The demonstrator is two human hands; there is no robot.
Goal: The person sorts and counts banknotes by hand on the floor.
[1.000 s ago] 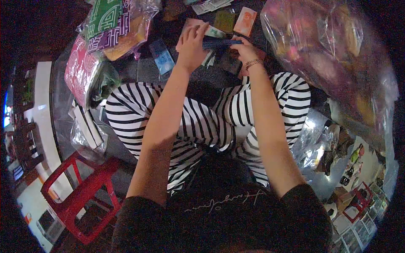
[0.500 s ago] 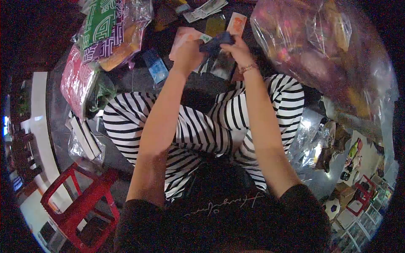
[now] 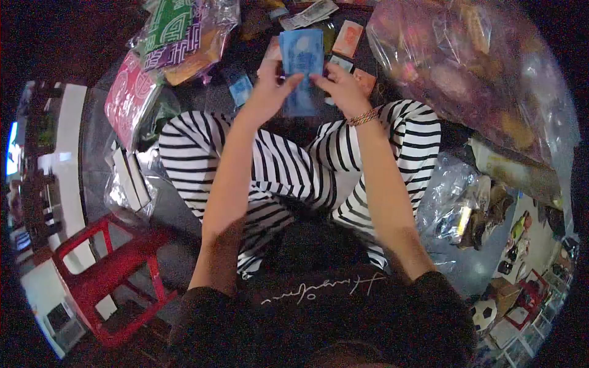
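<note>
Both hands grip blue banknotes (image 3: 301, 54), held up and spread flat between them above the floor. My left hand (image 3: 270, 95) pinches their left edge with the thumb in front. At the right edge, my right hand (image 3: 345, 92) has its thumb and fingers on the notes. Whether this is one note or several is not fully clear. Around the hands lie other notes: a reddish one (image 3: 348, 38), an orange one (image 3: 365, 81), a pinkish one (image 3: 270, 54) partly hidden behind my left hand, a blue one (image 3: 241, 91) and pale grey ones (image 3: 310, 14) farther off.
Large clear plastic bags with pinkish contents (image 3: 454, 80) stand at right. Patterned green and purple packets (image 3: 175, 37) and a pink packet (image 3: 130, 101) lie at left. A red stool (image 3: 113, 270) is at lower left. My crossed legs in striped trousers (image 3: 282, 159) are close below.
The dark blue bundle between my hands is now opened out and raised, showing its blue face. My fingers have shifted to its two side edges. The camera view has shifted slightly.
</note>
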